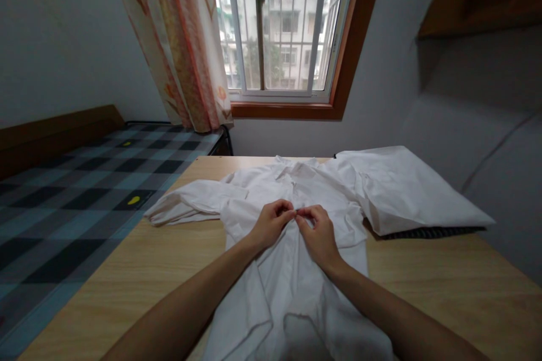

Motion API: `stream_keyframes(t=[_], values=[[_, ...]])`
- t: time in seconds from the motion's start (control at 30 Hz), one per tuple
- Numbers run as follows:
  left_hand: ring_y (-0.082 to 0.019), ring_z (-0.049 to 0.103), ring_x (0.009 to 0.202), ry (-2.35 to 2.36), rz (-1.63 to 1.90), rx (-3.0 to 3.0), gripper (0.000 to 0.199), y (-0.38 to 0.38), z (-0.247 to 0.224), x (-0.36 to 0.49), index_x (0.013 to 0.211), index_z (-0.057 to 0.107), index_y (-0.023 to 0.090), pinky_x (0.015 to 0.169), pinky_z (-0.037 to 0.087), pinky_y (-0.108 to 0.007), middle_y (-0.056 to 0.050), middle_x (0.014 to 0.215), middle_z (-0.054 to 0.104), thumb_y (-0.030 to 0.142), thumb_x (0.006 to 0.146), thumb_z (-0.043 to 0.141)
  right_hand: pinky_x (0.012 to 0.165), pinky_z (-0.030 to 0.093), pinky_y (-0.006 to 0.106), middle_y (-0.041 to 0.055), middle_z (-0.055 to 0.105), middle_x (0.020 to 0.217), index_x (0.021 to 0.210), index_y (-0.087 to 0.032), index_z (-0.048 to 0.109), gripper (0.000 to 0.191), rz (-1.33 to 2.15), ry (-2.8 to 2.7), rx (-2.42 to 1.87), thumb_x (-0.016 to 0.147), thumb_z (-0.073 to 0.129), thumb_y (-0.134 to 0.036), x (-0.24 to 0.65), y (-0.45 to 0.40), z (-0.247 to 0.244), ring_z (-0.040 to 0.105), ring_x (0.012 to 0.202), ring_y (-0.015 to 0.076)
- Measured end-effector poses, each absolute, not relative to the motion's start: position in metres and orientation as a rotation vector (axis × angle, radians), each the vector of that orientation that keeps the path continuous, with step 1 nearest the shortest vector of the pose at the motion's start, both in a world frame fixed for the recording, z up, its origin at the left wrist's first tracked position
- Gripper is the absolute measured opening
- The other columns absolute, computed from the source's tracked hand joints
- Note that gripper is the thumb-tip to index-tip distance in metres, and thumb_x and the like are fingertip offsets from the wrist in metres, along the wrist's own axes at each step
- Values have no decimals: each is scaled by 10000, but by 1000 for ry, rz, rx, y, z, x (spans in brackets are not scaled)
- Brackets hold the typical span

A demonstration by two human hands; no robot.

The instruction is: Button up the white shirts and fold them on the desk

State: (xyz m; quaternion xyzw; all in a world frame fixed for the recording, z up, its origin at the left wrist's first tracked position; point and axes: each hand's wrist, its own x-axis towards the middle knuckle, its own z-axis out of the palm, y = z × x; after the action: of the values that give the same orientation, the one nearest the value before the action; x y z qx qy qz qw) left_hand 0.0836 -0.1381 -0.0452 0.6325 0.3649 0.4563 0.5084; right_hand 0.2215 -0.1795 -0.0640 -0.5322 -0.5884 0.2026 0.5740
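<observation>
A white long-sleeved shirt [292, 271] lies front up on the wooden table, its collar toward the window and its hem toward me. Both my hands meet at the middle of its front, along the button edge. My left hand [273, 223] pinches the fabric between thumb and fingers. From the other side my right hand [317, 231] pinches the same spot, fingertips almost touching the left ones. Any button there is hidden by my fingers. One sleeve [195, 200] stretches out to the left, wrinkled.
The light wooden table [178, 271] bears the shirt. A white cloth-like piece [419, 192] lies at the right over something dark and ribbed. A bed with a checked cover [84, 197] adjoins on the left. A curtain [186, 39] and window [279, 28] are ahead; a wooden shelf [486, 0] hangs upper right.
</observation>
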Motion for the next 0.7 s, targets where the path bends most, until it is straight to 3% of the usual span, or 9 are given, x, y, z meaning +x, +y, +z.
stream_keyframes(t=[0.2, 0.37, 0.7], values=[[-91, 422, 581, 881, 1094, 1500, 228, -139, -41, 83, 686, 579, 145, 563, 344, -220, 37, 605, 515, 340, 657, 692, 727, 466, 321, 25, 626, 796, 776, -201, 626, 135, 689, -1330, -1157, 779, 629, -337, 225, -177, -65, 579, 776, 192], [-92, 451, 583, 894, 1076, 1479, 221, -140, -39, 82, 667, 604, 138, 562, 363, -218, 28, 608, 554, 322, 630, 722, 672, 446, 299, 15, 624, 755, 756, -202, 615, 176, 660, -1344, -1185, 800, 611, -372, 224, -182, -64, 559, 730, 179], [-48, 358, 469, 948, 940, 1285, 337, -139, -42, 79, 671, 627, 119, 451, 226, -195, 56, 521, 508, 343, 528, 834, 711, 433, 318, 21, 613, 760, 735, -209, 606, 182, 561, -1369, -1221, 814, 611, -373, 223, -184, -64, 562, 766, 193]])
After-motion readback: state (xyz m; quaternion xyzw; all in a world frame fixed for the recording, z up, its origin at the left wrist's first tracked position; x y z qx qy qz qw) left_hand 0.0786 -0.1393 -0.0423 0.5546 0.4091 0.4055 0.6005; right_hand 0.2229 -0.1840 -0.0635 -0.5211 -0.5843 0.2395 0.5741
